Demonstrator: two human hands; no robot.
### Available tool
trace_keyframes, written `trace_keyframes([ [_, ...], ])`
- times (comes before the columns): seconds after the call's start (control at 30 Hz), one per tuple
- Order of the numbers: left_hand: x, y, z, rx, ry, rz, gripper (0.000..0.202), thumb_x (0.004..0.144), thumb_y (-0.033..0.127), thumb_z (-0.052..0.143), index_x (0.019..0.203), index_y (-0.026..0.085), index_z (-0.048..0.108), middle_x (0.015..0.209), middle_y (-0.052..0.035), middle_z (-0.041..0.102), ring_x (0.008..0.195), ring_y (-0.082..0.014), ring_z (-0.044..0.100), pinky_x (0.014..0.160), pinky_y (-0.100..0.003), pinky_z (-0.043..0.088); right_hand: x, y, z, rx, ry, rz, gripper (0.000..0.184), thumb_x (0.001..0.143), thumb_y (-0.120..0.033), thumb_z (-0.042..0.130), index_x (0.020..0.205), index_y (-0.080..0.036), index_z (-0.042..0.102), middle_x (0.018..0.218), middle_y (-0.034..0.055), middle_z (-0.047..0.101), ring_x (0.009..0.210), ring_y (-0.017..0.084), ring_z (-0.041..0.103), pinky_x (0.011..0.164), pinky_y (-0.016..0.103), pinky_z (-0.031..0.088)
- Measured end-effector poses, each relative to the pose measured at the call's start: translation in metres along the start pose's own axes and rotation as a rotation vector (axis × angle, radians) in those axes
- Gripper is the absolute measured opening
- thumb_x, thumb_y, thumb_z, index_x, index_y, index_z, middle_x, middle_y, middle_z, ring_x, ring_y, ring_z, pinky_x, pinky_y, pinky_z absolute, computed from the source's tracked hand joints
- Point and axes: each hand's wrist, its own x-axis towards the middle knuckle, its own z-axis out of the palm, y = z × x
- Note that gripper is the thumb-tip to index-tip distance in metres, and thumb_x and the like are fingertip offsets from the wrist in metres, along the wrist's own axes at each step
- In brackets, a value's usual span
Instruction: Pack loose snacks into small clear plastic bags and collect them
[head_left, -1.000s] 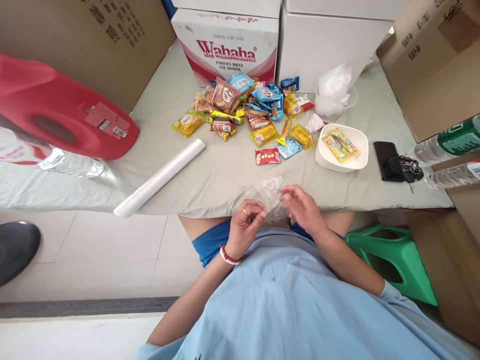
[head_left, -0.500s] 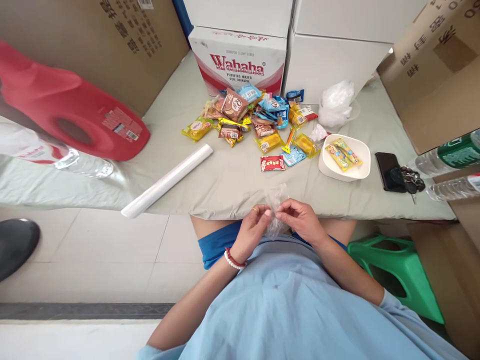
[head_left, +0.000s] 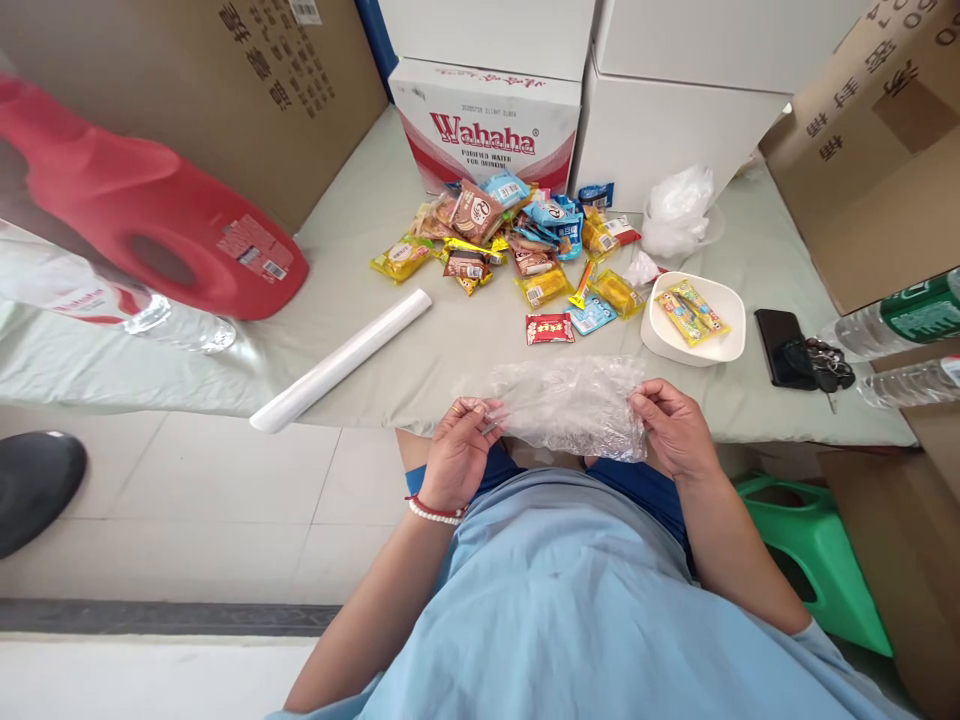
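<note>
A clear, crinkled plastic bag [head_left: 570, 405] is stretched sideways between my hands at the table's front edge. My left hand [head_left: 466, 440] pinches its left end between thumb and fingers. At the opposite end, my right hand [head_left: 673, 425] grips the bag's edge in the same way. Just beyond the bag lie a small red packet [head_left: 549, 329] and a light blue packet [head_left: 592, 315]. A white bowl [head_left: 652, 335] with yellow snack packets [head_left: 691, 312] in it stands beyond my right hand.
A pile of wrapped snacks [head_left: 480, 215] rests before the Wahaha box [head_left: 487, 125]. To the left are a white roll [head_left: 341, 362] and a red jug [head_left: 165, 220]. A phone [head_left: 780, 345], keys [head_left: 829, 365] and bottles [head_left: 862, 330] lie right. A green stool [head_left: 832, 570] stands below.
My hands have moved apart, left hand leftward and right hand rightward. The bunched plastic bag between them is now spread out wide.
</note>
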Motion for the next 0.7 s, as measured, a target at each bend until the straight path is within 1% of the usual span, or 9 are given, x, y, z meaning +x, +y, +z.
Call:
trace_keyframes([
  [0.13, 0.007, 0.003, -0.005, -0.071, -0.006, 0.005, 0.024, 0.071, 0.028, 0.081, 0.076, 0.021, 0.059, 0.095, -0.0014, 0.073, 0.089, -0.0159, 0.069, 0.081, -0.033, 0.059, 0.008, 0.0, -0.018, -0.063, 0.062, -0.032, 0.027, 0.076, -0.045, 0.086, 0.082, -0.023, 0.072, 0.069, -0.003, 0.06, 0.059, 0.011, 0.047, 0.057, 0.024, 0.04],
  [0.2, 0.009, 0.003, -0.004, -0.065, 0.004, 0.017, 0.023, 0.068, 0.026, 0.082, 0.073, 0.02, 0.06, 0.094, -0.002, 0.073, 0.087, -0.0155, 0.068, 0.078, -0.031, 0.059, 0.015, -0.001, -0.027, -0.211, 0.116, -0.058, 0.025, 0.078, -0.044, 0.082, 0.084, -0.022, 0.071, 0.073, -0.0014, 0.062, 0.062, 0.012, 0.05, 0.059, 0.025, 0.042],
  [0.33, 0.009, 0.002, 0.007, 0.033, 0.008, 0.083, 0.021, 0.068, 0.026, 0.084, 0.073, 0.019, 0.064, 0.096, -0.0039, 0.075, 0.09, -0.017, 0.07, 0.081, -0.031, 0.058, 0.028, -0.016, -0.024, -0.6, 0.218, -0.303, 0.021, 0.086, -0.036, 0.072, 0.101, -0.02, 0.074, 0.101, 0.0058, 0.07, 0.069, 0.014, 0.057, 0.069, 0.031, 0.051],
  [0.37, 0.009, 0.002, 0.012, 0.058, -0.004, 0.102, 0.02, 0.069, 0.026, 0.084, 0.073, 0.019, 0.066, 0.096, -0.0042, 0.075, 0.091, -0.0177, 0.071, 0.083, -0.031, 0.058, 0.031, -0.023, -0.017, -0.637, 0.151, -0.39, 0.029, 0.087, -0.034, 0.071, 0.113, -0.022, 0.073, 0.115, 0.0079, 0.069, 0.07, 0.014, 0.058, 0.071, 0.032, 0.053],
  [0.43, 0.01, 0.004, 0.02, 0.102, -0.035, 0.14, 0.019, 0.07, 0.027, 0.084, 0.074, 0.019, 0.068, 0.097, -0.0041, 0.075, 0.093, -0.0184, 0.072, 0.087, -0.033, 0.057, 0.035, -0.036, 0.003, -0.652, -0.144, -0.491, 0.058, 0.087, -0.031, 0.072, 0.143, -0.027, 0.059, 0.14, 0.0104, 0.06, 0.071, 0.012, 0.058, 0.071, 0.032, 0.055],
  [0.5, 0.012, 0.006, 0.026, 0.128, -0.066, 0.17, 0.017, 0.071, 0.027, 0.083, 0.074, 0.019, 0.069, 0.099, -0.0043, 0.074, 0.094, -0.0189, 0.072, 0.09, -0.035, 0.057, 0.042, -0.043, 0.025, -0.663, -0.488, -0.488, 0.086, 0.084, -0.028, 0.076, 0.161, -0.032, 0.038, 0.149, 0.0113, 0.055, 0.071, 0.012, 0.058, 0.069, 0.03, 0.055],
  [0.53, 0.013, 0.008, 0.027, 0.133, -0.077, 0.177, 0.016, 0.071, 0.026, 0.083, 0.074, 0.019, 0.069, 0.099, -0.0044, 0.074, 0.095, -0.0192, 0.071, 0.091, -0.035, 0.057, 0.046, -0.043, 0.036, -0.683, -0.61, -0.478, 0.091, 0.084, -0.026, 0.077, 0.164, -0.032, 0.034, 0.146, 0.0112, 0.058, 0.072, 0.013, 0.059, 0.07, 0.03, 0.056],
  [0.6, 0.016, 0.01, 0.027, 0.127, -0.071, 0.165, 0.016, 0.068, 0.023, 0.082, 0.073, 0.018, 0.068, 0.099, -0.0047, 0.074, 0.096, -0.0194, 0.071, 0.092, -0.036, 0.057, 0.055, -0.038, 0.052, -0.74, -0.725, -0.498, 0.073, 0.088, -0.021, 0.072, 0.157, -0.026, 0.047, 0.128, 0.0098, 0.069, 0.079, 0.016, 0.064, 0.076, 0.031, 0.056],
  [0.7, 0.023, 0.012, 0.022, 0.085, 0.027, 0.094, 0.022, 0.059, 0.013, 0.081, 0.07, 0.018, 0.063, 0.094, -0.0041, 0.073, 0.09, -0.0172, 0.07, 0.084, -0.03, 0.057, 0.064, -0.026, 0.063, -0.778, -0.755, -0.598, 0.028, 0.1, -0.018, 0.057, 0.121, -0.019, 0.074, 0.101, 0.0081, 0.074, 0.088, 0.018, 0.068, 0.083, 0.031, 0.054],
])
